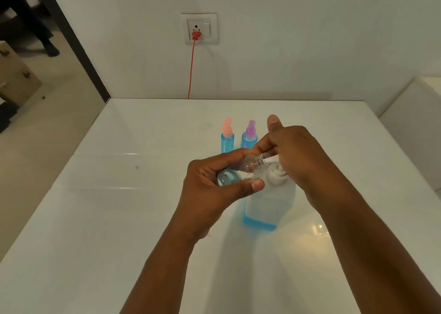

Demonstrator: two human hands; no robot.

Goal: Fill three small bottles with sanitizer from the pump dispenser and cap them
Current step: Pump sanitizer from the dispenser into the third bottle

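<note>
My left hand [214, 182] grips a small clear bottle [248, 164], tilted on its side with its open neck against the white pump nozzle [270, 160]. Some blue liquid sits in the bottle's lower end. My right hand [296, 156] lies over the pump head of the large dispenser [269, 208], which holds a low layer of blue sanitizer. Behind my hands stand two small bottles of blue liquid: one with an orange flip cap [227, 136], one with a purple spray cap [249, 136].
The white table [119, 194] runs to the wall at the back. A red cord [191, 70] hangs from a wall socket [199, 28]. A white unit [415, 123] stands at the right; the floor drops off at the left edge.
</note>
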